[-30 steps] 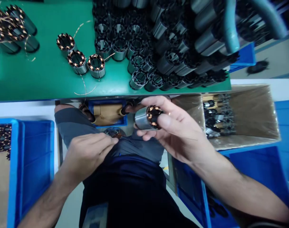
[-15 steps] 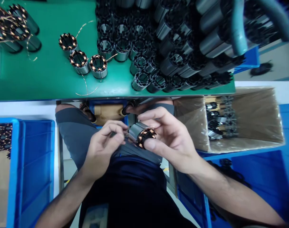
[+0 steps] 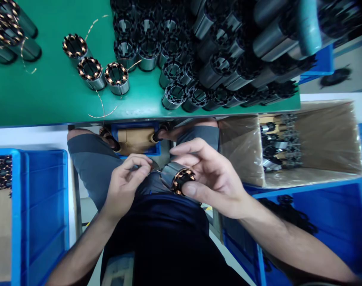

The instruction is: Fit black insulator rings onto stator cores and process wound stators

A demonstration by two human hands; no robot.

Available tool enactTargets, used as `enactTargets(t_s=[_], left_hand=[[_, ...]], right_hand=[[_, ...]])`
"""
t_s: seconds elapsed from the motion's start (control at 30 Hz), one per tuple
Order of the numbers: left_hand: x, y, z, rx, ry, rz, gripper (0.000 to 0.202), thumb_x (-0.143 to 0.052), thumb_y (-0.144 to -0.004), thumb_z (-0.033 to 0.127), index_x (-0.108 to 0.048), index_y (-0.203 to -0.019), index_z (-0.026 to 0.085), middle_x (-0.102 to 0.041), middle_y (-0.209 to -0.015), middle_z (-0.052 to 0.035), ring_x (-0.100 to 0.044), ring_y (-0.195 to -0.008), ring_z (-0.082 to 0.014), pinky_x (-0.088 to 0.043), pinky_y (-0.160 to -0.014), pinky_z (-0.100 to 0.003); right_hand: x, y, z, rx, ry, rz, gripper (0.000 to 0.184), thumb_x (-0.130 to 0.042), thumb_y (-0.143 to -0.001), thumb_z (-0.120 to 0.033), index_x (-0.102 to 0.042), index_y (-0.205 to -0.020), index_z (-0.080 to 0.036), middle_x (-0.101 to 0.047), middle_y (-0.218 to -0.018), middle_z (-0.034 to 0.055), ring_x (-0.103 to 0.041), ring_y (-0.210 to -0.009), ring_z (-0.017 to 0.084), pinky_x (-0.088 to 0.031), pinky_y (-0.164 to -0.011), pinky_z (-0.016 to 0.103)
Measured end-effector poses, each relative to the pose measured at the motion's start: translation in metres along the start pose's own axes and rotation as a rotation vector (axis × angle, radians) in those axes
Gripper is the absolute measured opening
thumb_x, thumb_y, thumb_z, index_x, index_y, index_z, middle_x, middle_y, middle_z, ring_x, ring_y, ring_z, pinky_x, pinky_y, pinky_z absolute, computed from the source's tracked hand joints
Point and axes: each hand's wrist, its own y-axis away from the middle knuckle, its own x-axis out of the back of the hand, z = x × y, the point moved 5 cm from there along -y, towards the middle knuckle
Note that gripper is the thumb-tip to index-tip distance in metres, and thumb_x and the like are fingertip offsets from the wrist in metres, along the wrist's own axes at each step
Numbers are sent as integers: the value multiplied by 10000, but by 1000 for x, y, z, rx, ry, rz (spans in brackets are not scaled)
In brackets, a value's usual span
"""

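Observation:
My right hand (image 3: 216,180) grips a grey stator core with copper windings (image 3: 176,178), held over my lap with its wound end facing the camera. My left hand (image 3: 126,184) sits just to its left, fingers pinched together on something thin that I cannot make out, close to the core's far end. Both hands are below the edge of the green table (image 3: 50,99).
On the green table stand three wound stators (image 3: 93,71), more wound ones at far left (image 3: 11,31), and several unwound dark cores (image 3: 199,59). A cardboard box with parts (image 3: 318,135) is at right. Blue bins (image 3: 41,206) flank my legs.
My right hand brought the stator down and left toward my lap, turning its wound end toward me. My left hand rose to meet it and pinched near its end.

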Motion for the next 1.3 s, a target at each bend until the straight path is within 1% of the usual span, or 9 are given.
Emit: enactTargets(t_s=[0.1, 0.17, 0.37, 0.5, 0.7, 0.87, 1.0, 1.17, 1.3], left_hand=[[6, 5, 11, -201, -191, 18, 311, -926, -1089, 517, -786, -1169, 251, -861, -1352, -96, -809, -1299, -275, -664, -1140, -416], [4, 10, 36, -407, -359, -17, 633, -1083, -927, 546, -761, -1394, 266, -853, -1483, -114, -784, -1470, -335, -640, -1293, -493], [-4, 13, 69, -507, -492, -28, 693, -1016, -1016, 323, -675, -1615, 251, -935, -1356, -49, -953, -1068, -217, -778, -1006, -277], [-9, 15, 69, -618, -561, -5, 482, -999, -950, 195, -817, -1394, 236, -949, -1212, 0, -909, -921, -146, -744, -937, -220], [-6, 8, 78, -558, -594, 211, 336, -1019, -880, 278, -803, -1137, 280, -882, -976, 44, -776, -795, -140, -672, -735, -302], [-4, 7, 79, -545, -625, 229, 268, -977, -987, 344, -826, -1206, 318, -882, -1012, 26, -760, -808, -180, -645, -700, -366], [-5, 9, 73, -575, -611, 202, 307, -1012, -984, 316, -840, -1238, 315, -880, -1049, 14, -767, -845, -191, -633, -734, -362], [-11, 6, 67, -589, -539, 138, 373, -970, -1033, 363, -734, -1302, 257, -799, -1142, -45, -735, -1051, -228, -659, -909, -376], [-18, 4, 65, -639, -553, 99, 330, -844, -1033, 262, -653, -1299, 230, -741, -1154, -65, -718, -1164, -247, -636, -1013, -376]], right_hand=[[3, 2, 0, -14, 32, 35, 592, -968, -1016, -114, -704, -1504, -320, -856, -1187, -9, -857, -1031, 107, -681, -920, 173], [0, 1, 2, -31, 64, 28, 646, -987, -985, -96, -707, -1517, -333, -852, -1194, -16, -863, -1067, 118, -686, -945, 178], [-7, -11, -11, 117, 370, 9, 468, -998, -992, -177, -845, -1410, -321, -853, -1144, 4, -831, -1014, 166, -695, -887, 253], [-1, -13, -24, 310, 545, 105, 142, -1021, -987, -180, -904, -987, -261, -851, -955, 0, -784, -867, 151, -650, -800, 271], [27, 3, -18, 407, 418, 547, 211, -909, -1119, -421, -879, -964, -282, -788, -866, -4, -715, -767, 180, -691, -811, 352], [-4, 6, -16, 573, 644, 255, 311, -1063, -948, -299, -925, -1226, -286, -886, -1017, 41, -819, -895, 235, -733, -887, 404], [-11, 1, -22, 624, 695, 160, 165, -996, -988, -157, -899, -1082, -252, -895, -959, 13, -823, -808, 189, -728, -942, 381], [-4, 1, -27, 671, 756, 232, 119, -993, -993, -180, -904, -1034, -247, -896, -923, -3, -822, -797, 180, -711, -1002, 397], [-3, 2, -3, 383, 349, 378, 115, -974, -1056, -258, -947, -1158, -304, -894, -970, -9, -840, -854, 153, -713, -855, 282]])
